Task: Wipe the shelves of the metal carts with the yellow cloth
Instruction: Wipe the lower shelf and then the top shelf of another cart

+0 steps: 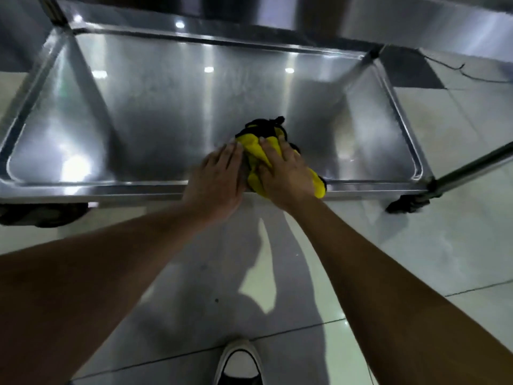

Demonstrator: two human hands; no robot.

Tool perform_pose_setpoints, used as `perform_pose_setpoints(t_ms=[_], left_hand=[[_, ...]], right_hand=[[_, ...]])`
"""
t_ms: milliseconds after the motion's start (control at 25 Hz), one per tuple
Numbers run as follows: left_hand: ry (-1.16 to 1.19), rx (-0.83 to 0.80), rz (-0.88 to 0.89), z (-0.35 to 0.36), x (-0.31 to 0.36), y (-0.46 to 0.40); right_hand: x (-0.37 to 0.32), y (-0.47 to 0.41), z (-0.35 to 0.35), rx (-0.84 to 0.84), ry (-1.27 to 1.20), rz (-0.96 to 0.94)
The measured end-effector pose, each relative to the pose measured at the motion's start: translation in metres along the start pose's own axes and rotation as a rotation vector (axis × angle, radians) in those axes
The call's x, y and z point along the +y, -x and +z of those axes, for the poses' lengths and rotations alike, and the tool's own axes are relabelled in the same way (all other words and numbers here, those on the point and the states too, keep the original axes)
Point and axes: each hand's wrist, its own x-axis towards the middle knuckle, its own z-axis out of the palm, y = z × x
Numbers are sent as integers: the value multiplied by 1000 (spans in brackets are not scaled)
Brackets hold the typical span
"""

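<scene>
A yellow cloth [256, 152] with black edging lies bunched at the near rim of the metal cart's bottom shelf [172, 107], a shiny steel tray with a raised lip. My right hand [286, 176] presses flat on top of the cloth, fingers spread over it. My left hand [218, 182] lies beside it on the left, fingertips touching the cloth's edge and the palm over the shelf's front rim. Part of the cloth hangs over the rim under my right wrist.
The cart's upper shelf [416, 20] overhangs at the top. A corner post [472, 168] slants at the right above a black caster [408, 204]; another wheel [41, 215] sits at the left. My shoe [240, 362] stands on the glossy tiled floor. A thin cable [458, 69] trails at the far right.
</scene>
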Motion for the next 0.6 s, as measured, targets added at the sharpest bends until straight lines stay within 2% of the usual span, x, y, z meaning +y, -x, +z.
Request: perform_pose_setpoints(t_ms=[120,280,480,600], left_hand=[[-56,20,37,9,7,2],[-52,48,27,7,13,5],[-65,59,-9,2,26,3],[-76,49,-33,4,32,1]], right_hand=[[38,8,-6,69,-62,48],[131,22,-29,250,-11,267],[226,-8,-63,287,12,523],[222,-51,-66,266,25,501]])
